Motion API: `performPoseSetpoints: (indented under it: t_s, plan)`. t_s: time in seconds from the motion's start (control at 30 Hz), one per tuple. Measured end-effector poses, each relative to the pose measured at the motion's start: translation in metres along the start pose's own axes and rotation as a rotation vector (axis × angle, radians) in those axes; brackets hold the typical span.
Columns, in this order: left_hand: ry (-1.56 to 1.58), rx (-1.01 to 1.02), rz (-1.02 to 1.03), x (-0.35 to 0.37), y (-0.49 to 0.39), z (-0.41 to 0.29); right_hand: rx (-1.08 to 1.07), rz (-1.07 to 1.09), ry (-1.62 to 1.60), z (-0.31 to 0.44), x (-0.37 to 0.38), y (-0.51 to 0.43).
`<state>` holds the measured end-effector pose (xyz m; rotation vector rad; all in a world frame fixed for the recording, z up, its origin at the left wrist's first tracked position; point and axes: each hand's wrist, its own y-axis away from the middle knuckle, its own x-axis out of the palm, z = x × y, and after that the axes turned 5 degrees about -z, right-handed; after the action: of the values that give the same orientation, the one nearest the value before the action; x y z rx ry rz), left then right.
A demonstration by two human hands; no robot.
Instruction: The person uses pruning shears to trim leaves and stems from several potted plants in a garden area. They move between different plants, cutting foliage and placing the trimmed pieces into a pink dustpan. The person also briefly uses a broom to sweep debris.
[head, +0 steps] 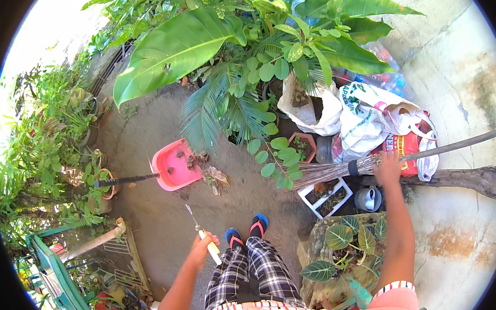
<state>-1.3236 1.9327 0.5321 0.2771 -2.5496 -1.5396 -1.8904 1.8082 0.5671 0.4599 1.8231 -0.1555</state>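
My left hand [203, 245] is closed around the pale yellow handle of a small tool with thin metal prongs [199, 226], which point away from me. Out to the right, my right hand [387, 168] is at a stick broom [332, 171], where the bound bristles meet the long wooden handle; whether the fingers grip it is unclear. The broom lies nearly level across the view, bristles to the left. A pink dustpan [177, 167] with a dark handle rests on the ground ahead, holding some dirt and debris. Dry leaves [217, 177] lie by its right edge.
Large-leaved plants [186, 44] overhang the ground ahead. White sacks [361, 119], a hexagonal pot [303, 146], a white frame-like planter [325, 197] and a grey watering can [368, 199] stand at the right by a concrete wall [453, 218]. Potted plants and a green metal frame [53, 271] line the left.
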Motion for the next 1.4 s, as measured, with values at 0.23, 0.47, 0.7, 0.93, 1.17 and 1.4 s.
performPoseSetpoints:
  t_s: [0.23,0.47,0.7,0.93,1.17,1.4]
  plan:
    - [-0.116,0.177,-0.004,0.059,0.021,-0.027,-0.554,0.675,-1.098,0.163,-0.035,0.125]
    - [-0.261,0.278,0.157,0.085,0.042,-0.040,-0.774,0.880,-1.523,0.258,-0.067,0.219]
    - [-0.343,0.419,0.172,0.079,0.051,-0.035,-0.734,1.019,-1.528,0.273,-0.078,0.236]
    - [-0.505,0.411,0.064,0.065,0.067,-0.032,-0.636,0.980,-1.454,0.280,-0.083,0.251]
    - [-0.260,0.467,-0.035,0.037,0.080,-0.025,-0.811,0.787,-1.231,0.306,-0.094,0.260]
    - [-0.043,0.434,-0.089,-0.014,0.106,-0.018,-0.983,0.849,-1.099,0.344,-0.120,0.274]
